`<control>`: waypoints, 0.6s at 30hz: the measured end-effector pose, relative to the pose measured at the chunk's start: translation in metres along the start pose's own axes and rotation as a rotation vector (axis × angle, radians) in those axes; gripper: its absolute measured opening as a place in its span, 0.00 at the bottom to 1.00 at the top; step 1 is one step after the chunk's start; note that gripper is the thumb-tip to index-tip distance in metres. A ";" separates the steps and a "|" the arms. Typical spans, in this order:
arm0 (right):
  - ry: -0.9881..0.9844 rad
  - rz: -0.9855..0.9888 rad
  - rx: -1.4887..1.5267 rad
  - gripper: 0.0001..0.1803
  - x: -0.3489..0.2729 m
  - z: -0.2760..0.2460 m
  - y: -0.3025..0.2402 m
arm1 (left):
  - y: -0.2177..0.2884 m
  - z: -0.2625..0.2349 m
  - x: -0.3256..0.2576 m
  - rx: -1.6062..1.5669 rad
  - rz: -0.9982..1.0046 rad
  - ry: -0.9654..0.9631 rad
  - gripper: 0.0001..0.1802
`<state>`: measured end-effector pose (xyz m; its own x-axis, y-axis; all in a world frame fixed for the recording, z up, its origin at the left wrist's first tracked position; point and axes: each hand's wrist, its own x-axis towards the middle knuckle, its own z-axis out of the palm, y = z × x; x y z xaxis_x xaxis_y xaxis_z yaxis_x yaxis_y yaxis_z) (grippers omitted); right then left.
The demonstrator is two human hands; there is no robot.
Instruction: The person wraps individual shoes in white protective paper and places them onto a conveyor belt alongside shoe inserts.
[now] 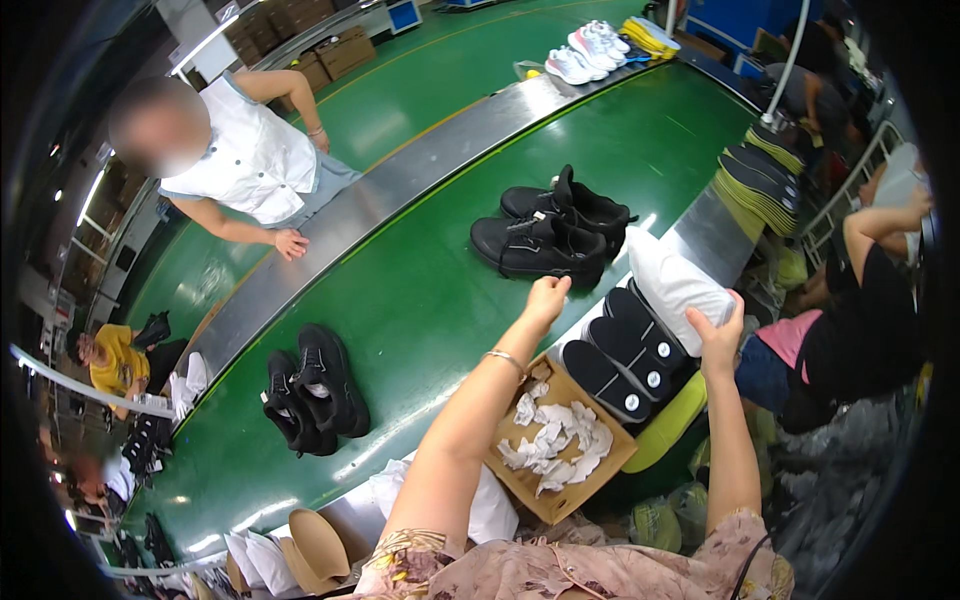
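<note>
My left hand (548, 300) is closed, its fingertips by the near side of a pair of black lace-up sneakers (540, 240) on the green belt. Anything small between those fingers is hidden. On the right, my right hand (716, 335) grips the lower right end of a white, smooth, pillow-like bundle (672, 280); its contents do not show. Beside and below that bundle lie black insoles (608, 350) with round white labels at their heels. A cardboard box (548, 512) holding crumpled white paper (560, 440) stands nearer me, under my left forearm.
Another black sneaker pair (315, 390) sits farther left on the belt (410, 310). Across it, a person in a white vest (255, 140) rests a hand on the metal edge. Stacked insoles (755, 185) lie at right; white shoes (590, 52) stand at the far end.
</note>
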<state>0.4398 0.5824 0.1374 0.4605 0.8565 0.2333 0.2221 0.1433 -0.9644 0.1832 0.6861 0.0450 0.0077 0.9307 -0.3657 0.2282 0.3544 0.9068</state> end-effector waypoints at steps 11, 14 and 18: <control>-0.098 0.080 0.037 0.34 0.044 -0.010 0.039 | 0.016 0.073 0.075 0.373 -0.184 0.292 0.24; -0.134 0.087 0.020 0.33 0.047 -0.009 0.042 | 0.013 0.068 0.087 0.394 -0.242 0.335 0.17; -0.182 0.078 0.074 0.34 0.053 -0.012 0.054 | 0.005 0.058 0.103 0.264 -0.066 0.221 0.13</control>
<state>0.4863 0.6293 0.0990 0.3099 0.9408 0.1374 0.1252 0.1028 -0.9868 0.2414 0.7783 0.0002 -0.2201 0.9141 -0.3407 0.4657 0.4053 0.7866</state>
